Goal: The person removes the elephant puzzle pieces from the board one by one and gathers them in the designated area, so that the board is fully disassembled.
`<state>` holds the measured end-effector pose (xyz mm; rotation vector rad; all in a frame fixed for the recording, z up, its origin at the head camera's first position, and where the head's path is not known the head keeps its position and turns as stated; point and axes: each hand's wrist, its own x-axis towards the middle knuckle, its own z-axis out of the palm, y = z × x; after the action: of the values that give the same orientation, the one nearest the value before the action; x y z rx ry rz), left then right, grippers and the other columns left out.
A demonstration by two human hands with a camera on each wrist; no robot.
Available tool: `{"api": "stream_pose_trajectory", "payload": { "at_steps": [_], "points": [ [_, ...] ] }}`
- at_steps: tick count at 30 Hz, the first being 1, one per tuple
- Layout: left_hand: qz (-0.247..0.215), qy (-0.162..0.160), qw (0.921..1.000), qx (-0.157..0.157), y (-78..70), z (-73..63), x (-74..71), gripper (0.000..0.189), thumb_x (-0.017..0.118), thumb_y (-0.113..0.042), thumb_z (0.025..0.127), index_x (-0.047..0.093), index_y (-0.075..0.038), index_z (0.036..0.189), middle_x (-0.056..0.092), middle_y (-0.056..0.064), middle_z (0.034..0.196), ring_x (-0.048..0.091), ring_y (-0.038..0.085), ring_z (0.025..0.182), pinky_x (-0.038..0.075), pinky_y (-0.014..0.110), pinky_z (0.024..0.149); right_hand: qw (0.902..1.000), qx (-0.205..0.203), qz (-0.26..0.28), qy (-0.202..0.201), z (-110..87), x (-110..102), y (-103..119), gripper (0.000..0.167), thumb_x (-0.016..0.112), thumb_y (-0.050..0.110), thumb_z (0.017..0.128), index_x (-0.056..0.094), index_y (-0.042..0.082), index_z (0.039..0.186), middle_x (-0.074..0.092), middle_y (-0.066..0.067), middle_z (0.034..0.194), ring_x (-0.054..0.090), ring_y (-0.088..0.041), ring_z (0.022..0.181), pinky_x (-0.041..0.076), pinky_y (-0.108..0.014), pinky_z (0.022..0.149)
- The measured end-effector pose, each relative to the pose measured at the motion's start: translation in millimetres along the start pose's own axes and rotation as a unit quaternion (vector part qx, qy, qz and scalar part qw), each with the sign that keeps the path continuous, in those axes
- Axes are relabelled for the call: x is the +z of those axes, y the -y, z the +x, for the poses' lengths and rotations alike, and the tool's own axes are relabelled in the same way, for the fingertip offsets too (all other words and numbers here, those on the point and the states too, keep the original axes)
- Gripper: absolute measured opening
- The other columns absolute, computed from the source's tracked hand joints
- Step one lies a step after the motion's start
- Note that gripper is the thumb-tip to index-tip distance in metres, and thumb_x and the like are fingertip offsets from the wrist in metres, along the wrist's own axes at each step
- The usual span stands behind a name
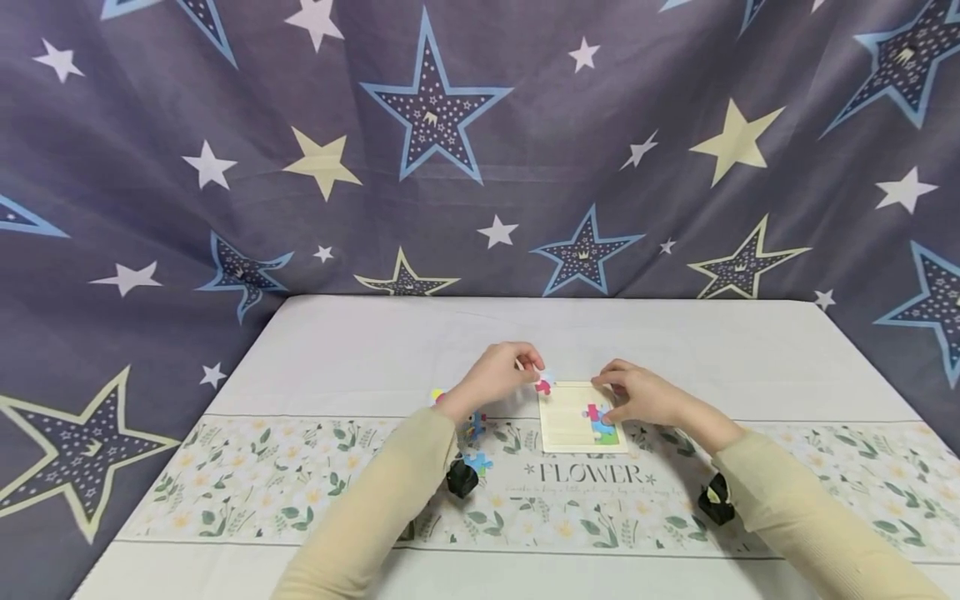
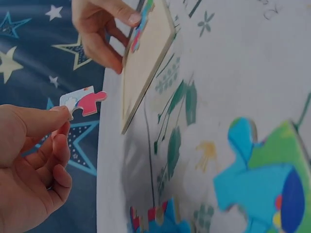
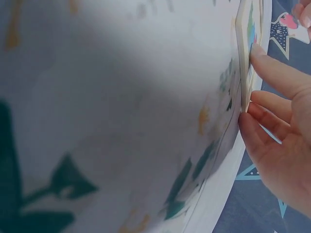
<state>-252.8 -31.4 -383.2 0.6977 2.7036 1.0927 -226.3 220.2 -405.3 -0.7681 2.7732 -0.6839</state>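
My left hand (image 1: 501, 372) pinches a jigsaw piece (image 2: 83, 101), white and pink with a rounded knob, between thumb and forefinger. The piece is held in the air by the upper left corner of a pale wooden puzzle tray (image 1: 564, 417). Joined pieces (image 1: 600, 422) in pink, blue and green lie in the tray's lower right part. My right hand (image 1: 647, 395) holds the tray at its right side, with the thumb on those joined pieces and the other fingers at the edge. The right wrist view shows this thumb and the fingertips against the tray.
Loose jigsaw pieces lie left of the tray, partly behind my left forearm, among them a light blue one (image 1: 477, 462) and a blue-green one (image 2: 265, 177). A flower-printed cloth (image 1: 262, 483) covers the table. A star-patterned curtain (image 1: 480, 150) hangs behind.
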Motion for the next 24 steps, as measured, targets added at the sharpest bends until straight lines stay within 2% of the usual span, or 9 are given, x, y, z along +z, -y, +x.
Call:
{"api": "stream_pose_trajectory", "payload": {
  "at_steps": [8,15,24],
  "points": [
    [0.000,0.011,0.9999,-0.005,7.4,-6.1,-15.9,0.005,0.062,-0.012,0.085,0.065,-0.015,0.087,0.058,-0.002,0.078,0.051,0.014,0.069,0.042,0.024,0.055,0.9999,0.006,0.008,0.003,-0.8,-1.0,1.3,0.058,0.075,0.022,0.074,0.054,-0.002,0.122,0.049,-0.011,0.115,0.052,-0.023,0.096,0.044,-0.040,0.085],
    [0.005,0.007,1.0000,-0.004,18.4,-7.5,-22.6,0.005,0.062,-0.012,0.084,0.066,-0.014,0.086,0.059,-0.002,0.077,0.052,0.013,0.070,0.043,0.025,0.062,0.9999,0.007,0.012,-0.001,-0.6,0.4,1.1,0.058,0.075,0.021,0.074,0.054,-0.002,0.122,0.049,-0.011,0.115,0.051,-0.022,0.094,0.044,-0.040,0.084],
    [0.005,0.008,0.9997,-0.022,26.3,-10.5,-26.7,0.005,0.063,-0.010,0.083,0.067,-0.013,0.085,0.060,-0.002,0.077,0.052,0.012,0.069,0.043,0.025,0.063,0.9996,0.015,0.023,-0.003,-1.8,2.5,-2.1,0.058,0.075,0.020,0.074,0.053,-0.002,0.123,0.048,-0.011,0.117,0.049,-0.019,0.092,0.043,-0.039,0.083]
  ]
}}
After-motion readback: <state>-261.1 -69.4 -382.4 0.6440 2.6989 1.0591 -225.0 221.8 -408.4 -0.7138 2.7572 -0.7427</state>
